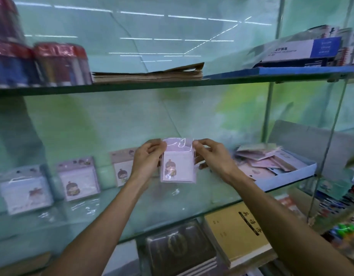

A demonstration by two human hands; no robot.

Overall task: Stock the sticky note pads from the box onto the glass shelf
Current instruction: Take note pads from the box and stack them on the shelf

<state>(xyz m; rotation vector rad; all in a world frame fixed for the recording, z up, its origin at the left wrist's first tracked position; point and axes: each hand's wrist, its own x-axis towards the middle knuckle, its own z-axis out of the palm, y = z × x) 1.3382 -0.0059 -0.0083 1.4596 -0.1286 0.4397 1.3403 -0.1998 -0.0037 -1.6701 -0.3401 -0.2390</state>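
With our left hand (147, 156) and right hand (214, 156) each pinching a top corner of the wrapped sticky note pad (179, 164) upright over the glass shelf (172, 208), we should lean it against the back edge, continuing the row toward the box (297, 172).

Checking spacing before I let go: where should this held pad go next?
Probably set the held pad upright on the glass shelf, right of the third standing pad. Both the left hand and right hand pinch its top corners, and that spot looks free.
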